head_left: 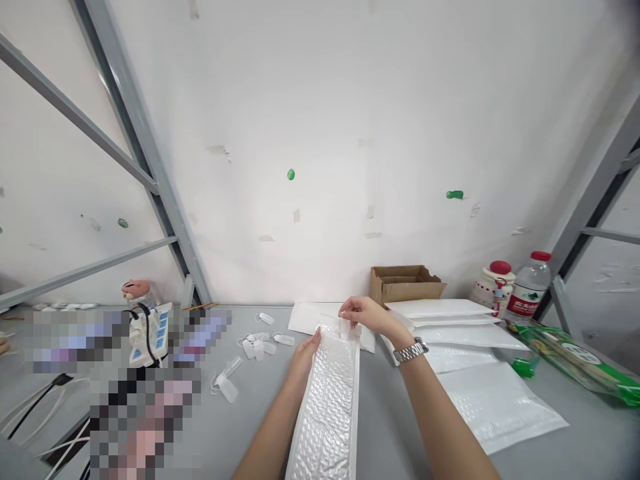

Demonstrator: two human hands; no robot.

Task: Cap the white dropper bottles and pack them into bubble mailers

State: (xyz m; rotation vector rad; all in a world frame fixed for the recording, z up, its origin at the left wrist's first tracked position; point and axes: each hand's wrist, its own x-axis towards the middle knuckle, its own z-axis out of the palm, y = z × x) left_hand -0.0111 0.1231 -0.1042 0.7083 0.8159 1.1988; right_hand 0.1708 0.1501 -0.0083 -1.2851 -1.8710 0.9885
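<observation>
A long white bubble mailer [330, 407] stretches away from me over the table, its padded surface shiny. My left hand [306, 348] is closed on its left edge near the far end, thumb on top. At the mailer's far end, my right hand [364, 313] pinches with thumb and forefinger at the thin flap; whether a strip is between the fingertips is too small to tell. Beneath that end lies another white mailer [303, 317]. Left of my left hand are several small white tags with loops [257, 348].
Several white bubble mailers [500, 403] lie stacked at right, before an open cardboard box [407, 283]. Further right stand a red-capped water bottle [530, 283], a white jar [493, 283] and a green snack packet [580, 360]. A power strip [150, 337] with cables sits left.
</observation>
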